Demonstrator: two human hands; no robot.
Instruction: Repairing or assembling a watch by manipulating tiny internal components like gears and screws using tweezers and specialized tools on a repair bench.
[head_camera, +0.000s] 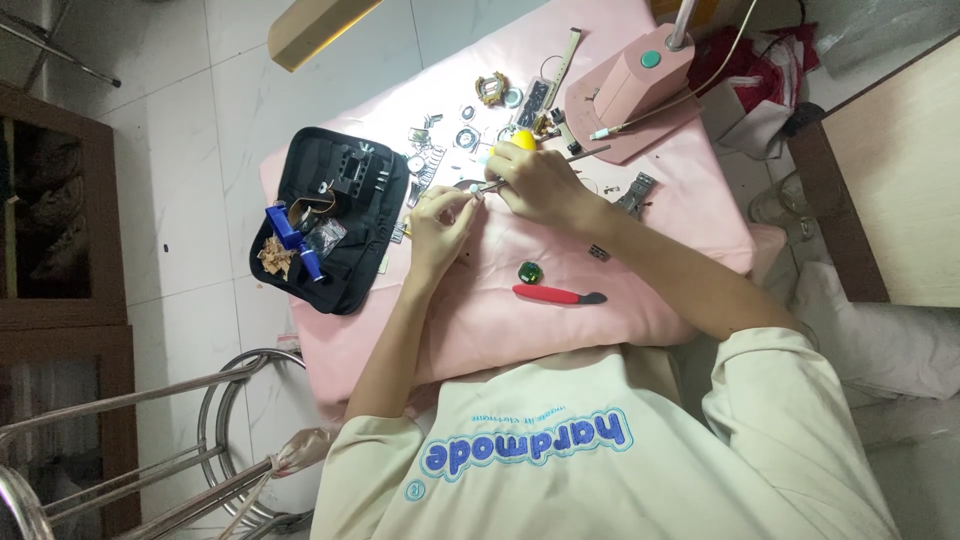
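My left hand (437, 228) pinches a small pale round part (470, 199) over the pink cloth (610, 225). My right hand (545, 185) is just to its right, gripping thin metal tweezers (489, 186) whose tips touch that part. A yellow object (521, 140) shows just above my right hand's fingers; whether the hand holds it is unclear. Both hands meet near the middle of the table.
A black open tool case (350, 250) with a blue tool (292, 240) lies left of my hands. Watch parts (465, 135), a strap (560, 55) and a pink lamp base (640, 85) lie beyond. A red-handled tool (556, 294) and green round piece (529, 271) sit nearer. A metal stool (235, 420) stands lower left.
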